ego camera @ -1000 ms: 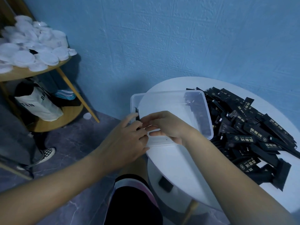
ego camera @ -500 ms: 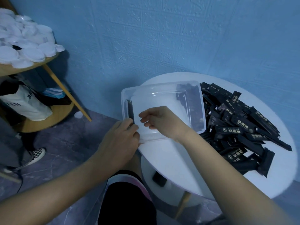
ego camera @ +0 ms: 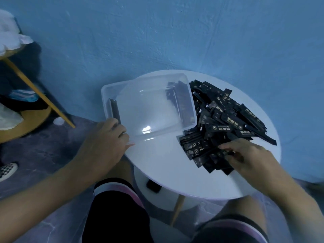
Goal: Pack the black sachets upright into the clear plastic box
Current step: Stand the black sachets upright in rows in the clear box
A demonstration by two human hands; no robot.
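The clear plastic box (ego camera: 154,135) sits on the left part of the round white table (ego camera: 157,165), overhanging its edge. One or two black sachets (ego camera: 114,111) stand upright against the box's left wall. My left hand (ego camera: 105,142) grips the box's near-left corner, fingers curled over the rim. A heap of black sachets (ego camera: 228,116) covers the table's right half. My right hand (ego camera: 245,155) lies on the heap's near edge, fingers curled among the sachets; what it holds is hard to tell.
A blue wall stands close behind the table. A wooden shelf stand (ego camera: 35,95) with white round items (ego camera: 10,37) is at the left. A dark object (ego camera: 153,187) lies under the table. My knees are below the table's front edge.
My right hand left the box and moved right onto the sachet heap. My left hand stays at the box's near-left corner. The camera swung right and down.
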